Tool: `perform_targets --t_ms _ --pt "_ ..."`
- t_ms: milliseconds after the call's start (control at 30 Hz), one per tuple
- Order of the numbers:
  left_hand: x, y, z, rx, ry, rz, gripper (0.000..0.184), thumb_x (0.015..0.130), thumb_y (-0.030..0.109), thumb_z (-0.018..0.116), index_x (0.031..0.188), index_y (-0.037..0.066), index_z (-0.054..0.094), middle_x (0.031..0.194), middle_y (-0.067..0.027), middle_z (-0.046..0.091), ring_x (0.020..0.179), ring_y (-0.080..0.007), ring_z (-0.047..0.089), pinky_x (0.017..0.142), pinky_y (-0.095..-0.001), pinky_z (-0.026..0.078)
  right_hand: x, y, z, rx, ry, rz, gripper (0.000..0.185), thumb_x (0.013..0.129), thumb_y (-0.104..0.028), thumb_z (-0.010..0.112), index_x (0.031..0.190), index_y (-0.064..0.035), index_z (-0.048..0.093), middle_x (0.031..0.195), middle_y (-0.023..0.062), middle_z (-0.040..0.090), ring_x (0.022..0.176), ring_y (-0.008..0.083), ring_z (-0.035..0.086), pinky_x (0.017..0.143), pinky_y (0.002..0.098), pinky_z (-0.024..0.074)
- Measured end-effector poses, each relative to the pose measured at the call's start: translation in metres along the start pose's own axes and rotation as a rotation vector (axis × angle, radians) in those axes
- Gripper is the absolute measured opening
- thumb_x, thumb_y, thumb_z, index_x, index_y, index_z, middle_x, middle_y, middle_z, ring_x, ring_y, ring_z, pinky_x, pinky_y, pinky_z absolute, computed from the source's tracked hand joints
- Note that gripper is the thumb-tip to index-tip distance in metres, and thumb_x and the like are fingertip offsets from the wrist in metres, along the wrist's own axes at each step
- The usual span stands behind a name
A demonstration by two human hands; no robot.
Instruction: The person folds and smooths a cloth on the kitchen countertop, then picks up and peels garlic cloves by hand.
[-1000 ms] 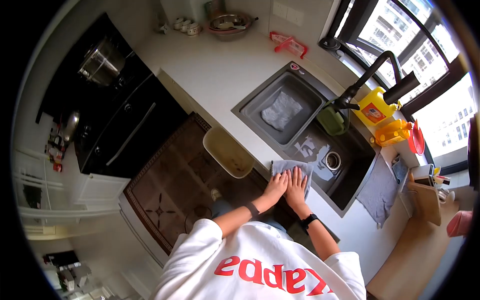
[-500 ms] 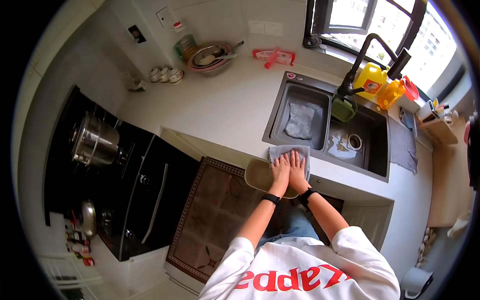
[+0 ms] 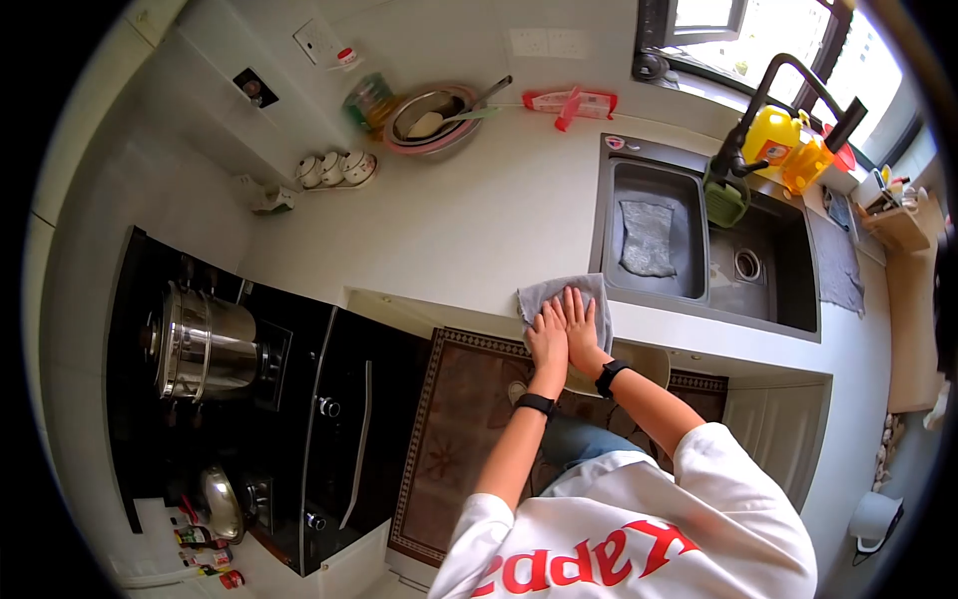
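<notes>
Grey cloth [image 3: 540, 296]: centre hidden under fingers [image 3: 576, 306]. Tub [image 3: 647, 363]: partly behind right forearm [image 3: 654, 404]. Shirt [image 3: 733, 499]: cut by lower edge. Small bottles [image 3: 203, 556]: labels illegible.

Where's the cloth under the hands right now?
Near the middle of the head view, the grey cloth lies at the front edge of the counter, just left of the sink, beneath the left hand and right hand.
</notes>
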State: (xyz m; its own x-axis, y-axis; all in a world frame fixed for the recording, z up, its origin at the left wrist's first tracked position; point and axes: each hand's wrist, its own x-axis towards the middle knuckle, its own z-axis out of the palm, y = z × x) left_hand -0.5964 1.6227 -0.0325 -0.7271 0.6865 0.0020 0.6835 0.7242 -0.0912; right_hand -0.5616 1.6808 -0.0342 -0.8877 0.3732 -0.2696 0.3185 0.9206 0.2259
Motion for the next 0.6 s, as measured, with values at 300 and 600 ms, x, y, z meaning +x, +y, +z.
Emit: perform_targets --t_ms 300,600 --pt "0.041 -0.108 0.012 0.349 -0.164 0.204 0.065 0.085 0.024 0.047 0.141 0.007 0.019 0.147 -0.0050 0.018 0.120 -0.0206 0.032 0.100 -0.0436 0.025 0.073 -0.085 -0.025 0.053 0.086 0.146 0.066 0.088 -0.031 0.041 0.142 -0.0071 0.013 0.146 0.0227 0.006 0.135 0.0417 0.004 0.102 0.0624 0.0087" --pt "0.073 -0.211 0.047 0.393 -0.173 0.089 0.068 0.087 0.024 0.043 0.143 0.010 0.006 0.150 -0.0035 0.005 0.136 -0.0224 0.010 0.109 -0.0445 0.011 0.143 -0.159 -0.064 0.044 0.150 0.105 0.063 0.087 -0.028 0.043 0.141 -0.0063 0.019 0.145 0.0233 0.011 0.134 0.0424 0.009 0.103 0.0614 0.0108"
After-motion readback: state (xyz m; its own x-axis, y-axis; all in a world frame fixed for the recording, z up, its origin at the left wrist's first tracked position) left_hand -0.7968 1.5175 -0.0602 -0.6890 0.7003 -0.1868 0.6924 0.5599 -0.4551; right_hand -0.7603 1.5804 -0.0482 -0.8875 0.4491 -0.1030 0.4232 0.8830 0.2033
